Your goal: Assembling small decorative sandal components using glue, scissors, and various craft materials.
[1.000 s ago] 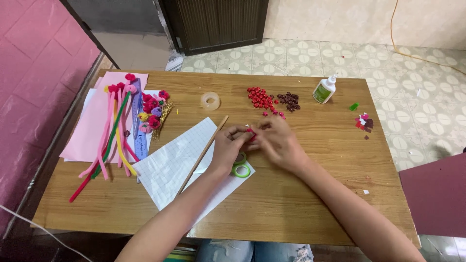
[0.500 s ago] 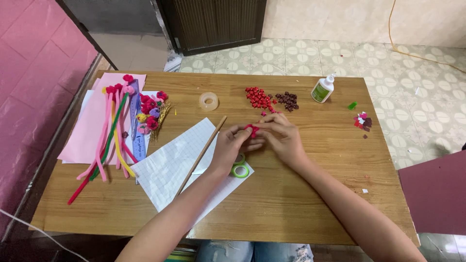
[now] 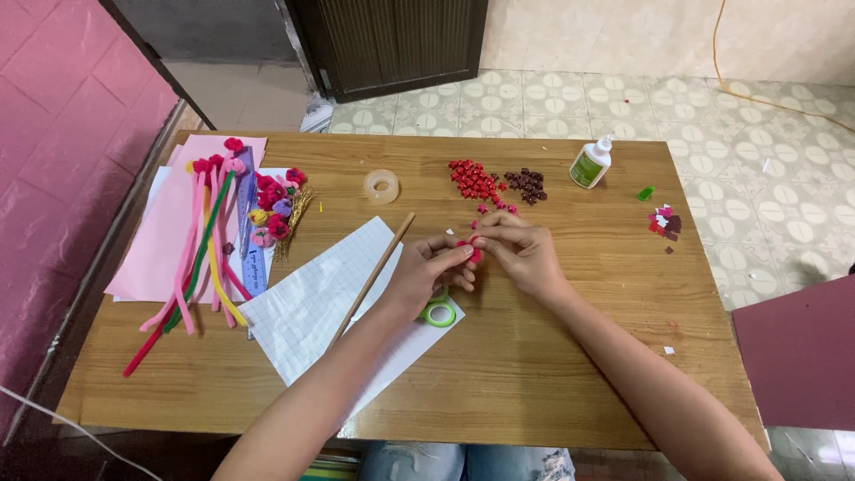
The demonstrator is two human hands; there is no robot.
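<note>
Pinching a tiny red paper piece (image 3: 470, 253) between both sets of fingers near the middle of the frame, left hand (image 3: 427, 272) and right hand (image 3: 521, 252) meet fingertip to fingertip just above the tabletop (image 3: 552, 374). Green tape roll (image 3: 439, 313) sits right under the left hand on white grid paper (image 3: 312, 307), with a wooden stick (image 3: 374, 276) across it. Red pile (image 3: 472, 180) and glue bottle (image 3: 590, 163) sit further up.

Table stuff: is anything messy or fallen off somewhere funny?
A little. A small green piece and a clump of red scraps lie apart near the table's right edge, far from the red bead pile. Tiny white bits lie scattered too. Nothing looks spilled or broken.
</note>
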